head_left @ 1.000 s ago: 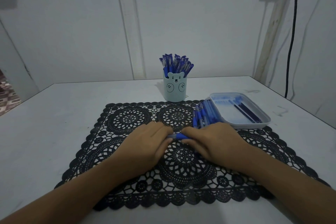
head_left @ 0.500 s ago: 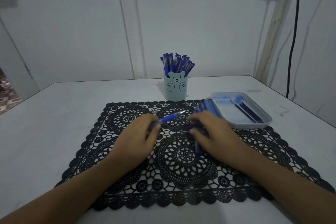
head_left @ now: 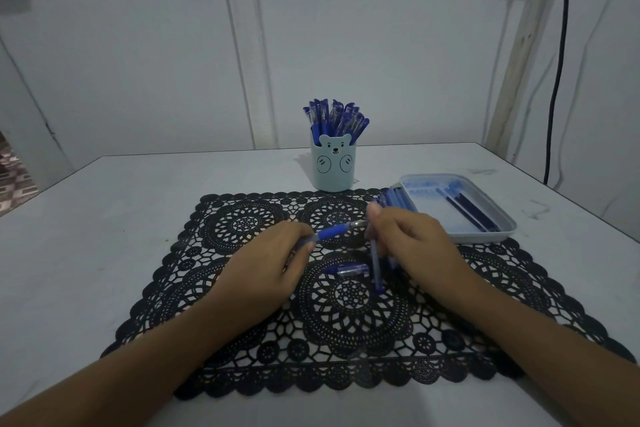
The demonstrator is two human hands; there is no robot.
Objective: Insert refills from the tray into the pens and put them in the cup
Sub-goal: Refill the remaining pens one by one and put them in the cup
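- The left hand [head_left: 266,263] has its fingers curled round the rear of a pen [head_left: 332,233]. The pen's blue grip and metal tip stick out past the fingertips toward the right hand [head_left: 412,243].
- The right fingers are curled too, with thumb and forefinger meeting at the pen's tip. Below them hangs a pale barrel [head_left: 375,267], held in the same hand; which fingers clamp it is hidden.
- A loose cap [head_left: 349,269] lies on the black lace mat [head_left: 242,225], under the gap between the two sets of fingers.
- The step looks like joining the parts. It calls for a steady left grip, the barrel brought in line with the tip, and a gentle push or twist that does not bend the thin refill.
- The cup [head_left: 334,168], crowded with pens, stands on the desk [head_left: 104,218] beyond the fingers. The tray [head_left: 485,237] with its last refills [head_left: 467,215] lies beyond the right knuckles.
- A second ago both hands were closed together over the pen. Now they are apart, the grip is exposed, the right hand is off the mat with the barrel hanging free, and the cap is newly in sight.
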